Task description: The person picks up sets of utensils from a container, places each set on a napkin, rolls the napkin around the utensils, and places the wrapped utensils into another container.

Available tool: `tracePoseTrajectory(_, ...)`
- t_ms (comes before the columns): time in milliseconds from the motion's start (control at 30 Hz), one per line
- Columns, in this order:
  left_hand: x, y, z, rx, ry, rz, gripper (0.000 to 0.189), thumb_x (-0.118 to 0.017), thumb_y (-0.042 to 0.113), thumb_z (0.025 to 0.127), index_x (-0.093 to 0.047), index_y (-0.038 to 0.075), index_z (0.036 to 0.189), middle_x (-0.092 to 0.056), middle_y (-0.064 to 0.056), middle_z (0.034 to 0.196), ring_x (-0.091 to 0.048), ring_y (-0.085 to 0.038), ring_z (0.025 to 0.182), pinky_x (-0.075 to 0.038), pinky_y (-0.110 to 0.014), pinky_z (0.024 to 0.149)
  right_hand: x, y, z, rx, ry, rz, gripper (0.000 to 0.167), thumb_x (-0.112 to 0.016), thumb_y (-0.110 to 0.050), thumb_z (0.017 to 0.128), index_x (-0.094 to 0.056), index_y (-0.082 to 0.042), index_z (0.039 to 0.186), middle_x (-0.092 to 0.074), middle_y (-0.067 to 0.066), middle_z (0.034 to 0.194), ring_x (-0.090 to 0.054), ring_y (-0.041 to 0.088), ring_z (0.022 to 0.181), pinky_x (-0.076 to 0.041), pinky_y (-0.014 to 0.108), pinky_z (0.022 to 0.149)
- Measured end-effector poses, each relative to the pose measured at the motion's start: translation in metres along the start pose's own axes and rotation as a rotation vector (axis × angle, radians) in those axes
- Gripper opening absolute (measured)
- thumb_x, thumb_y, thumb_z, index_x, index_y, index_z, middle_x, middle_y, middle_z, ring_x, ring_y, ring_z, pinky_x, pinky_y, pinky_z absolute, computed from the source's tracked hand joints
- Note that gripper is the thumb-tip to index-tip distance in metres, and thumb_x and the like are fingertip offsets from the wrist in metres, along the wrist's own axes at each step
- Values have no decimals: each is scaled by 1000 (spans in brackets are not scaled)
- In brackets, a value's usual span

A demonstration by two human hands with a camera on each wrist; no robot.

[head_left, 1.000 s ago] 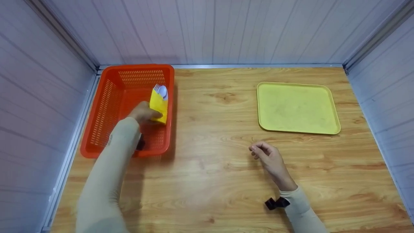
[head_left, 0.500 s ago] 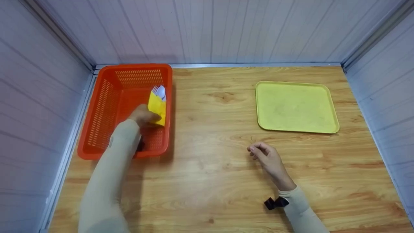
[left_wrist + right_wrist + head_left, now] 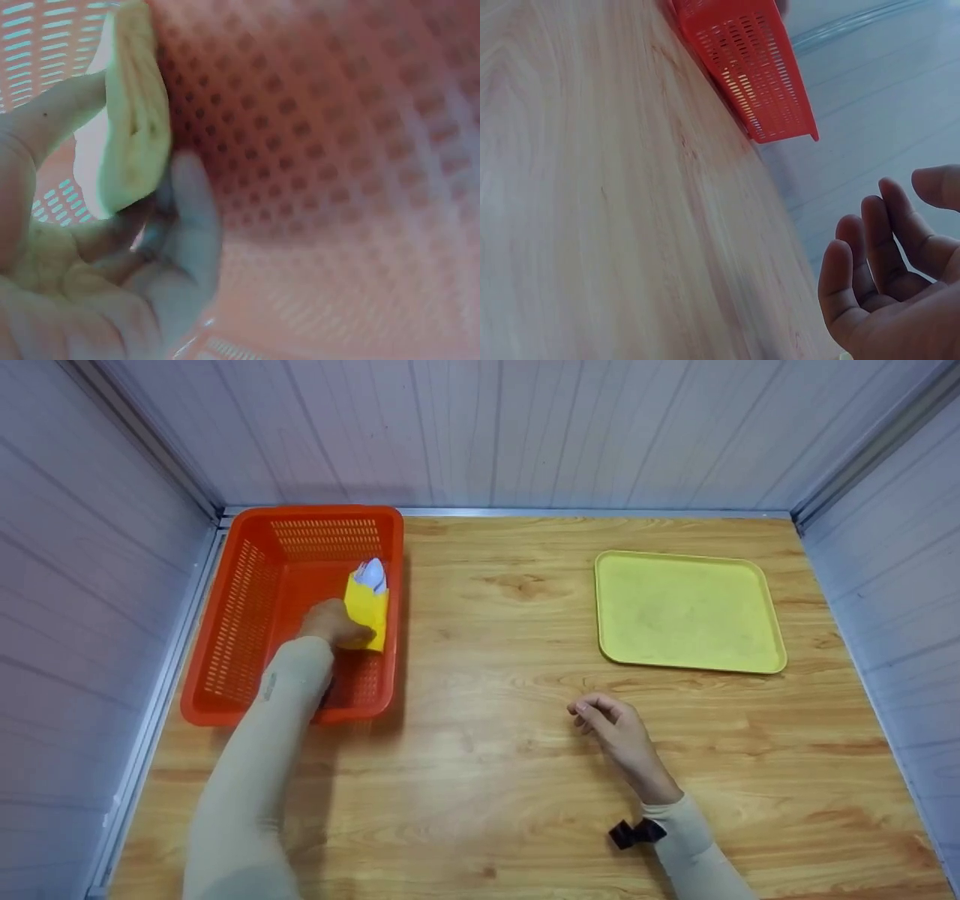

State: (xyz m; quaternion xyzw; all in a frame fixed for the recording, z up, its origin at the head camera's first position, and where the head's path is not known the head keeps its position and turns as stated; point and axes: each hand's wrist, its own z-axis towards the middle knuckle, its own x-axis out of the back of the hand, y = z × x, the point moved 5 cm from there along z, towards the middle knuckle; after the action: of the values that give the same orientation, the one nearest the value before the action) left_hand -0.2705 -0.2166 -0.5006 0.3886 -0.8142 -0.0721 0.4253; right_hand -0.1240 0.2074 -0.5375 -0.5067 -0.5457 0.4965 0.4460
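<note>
Inside the red plastic basket (image 3: 360, 712), my left hand (image 3: 328, 622) holds a yellow cutlery pouch (image 3: 366, 607) near its lower end. A pale spoon (image 3: 373, 574) and part of a fork (image 3: 361, 569) stick out of its far end, close to the basket's right wall. The left wrist view has the thumb on one side of the pouch (image 3: 135, 120) and fingers curled about the other, above the basket's perforated surface. Over the wooden table, my right hand (image 3: 619, 735) hangs loosely curled and holds nothing; the right wrist view shows its relaxed fingers (image 3: 838, 274).
A yellow rectangular tray (image 3: 690, 611) lies on the table (image 3: 480, 780) at the back right, beyond my right hand. Pale panelled walls (image 3: 495, 435) stand at the back and both sides. The basket sits in the back left corner.
The pouch and my left hand have shifted slightly nearer within the basket, and less of the fork shows. My right hand has barely moved.
</note>
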Motion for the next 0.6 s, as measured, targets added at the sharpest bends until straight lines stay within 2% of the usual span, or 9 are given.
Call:
tracePoseTrajectory(100, 0, 6, 4, -93, 90, 162, 89, -86, 32, 77, -31, 6, 142, -44, -19, 124, -46, -39, 111, -43, -60, 99, 0, 1, -1, -3, -3, 9, 18, -58, -3, 100, -64, 14, 102, -62, 29, 102, -61, 27, 85, -53, 32, 72)
tracePoseTrajectory(167, -2, 10, 6, -139, 120, 234, 89, -86, 28, 76, -30, 4, 141, -41, -21, 121, -45, -41, 110, -42, -62, 98, -1, 1, -1, -7, -10, 5, 19, -59, -4, 100, -64, 14, 102, -62, 29, 103, -61, 27, 86, -53, 33, 73)
tracePoseTrajectory(267, -6, 13, 9, -143, 68, 269, 77, -83, 25, 80, -37, 3, 137, -46, -21, 117, -49, -41, 106, -45, -59, 95, -2, 2, 0, -11, -19, -2, 20, -59, -6, 101, -65, 13, 103, -63, 25, 102, -61, 28, 87, -54, 34, 74)
tracePoseTrajectory(400, -7, 8, 10, -67, -56, 199, 61, -77, 28, 86, -44, 8, 134, -55, -16, 116, -56, -38, 105, -48, -53, 92, -2, 3, -1, -13, -20, -5, 20, -60, -7, 100, -65, 12, 102, -64, 21, 100, -61, 26, 85, -54, 33, 73)
tracePoseTrajectory(500, -7, 5, 9, -27, -107, 143, 64, -76, 32, 87, -43, 10, 137, -55, -14, 120, -55, -36, 110, -47, -52, 95, -2, 5, -2, -15, -24, -3, 20, -60, -7, 100, -65, 13, 101, -64, 23, 99, -62, 22, 82, -53, 31, 71)
tracePoseTrajectory(600, -6, 6, 7, -37, -129, 158, 67, -75, 34, 89, -40, 10, 141, -54, -14, 123, -53, -36, 112, -45, -52, 97, -4, 6, -3, -13, -35, 5, 21, -59, -7, 101, -64, 13, 101, -63, 28, 99, -62, 22, 81, -53, 31, 70)
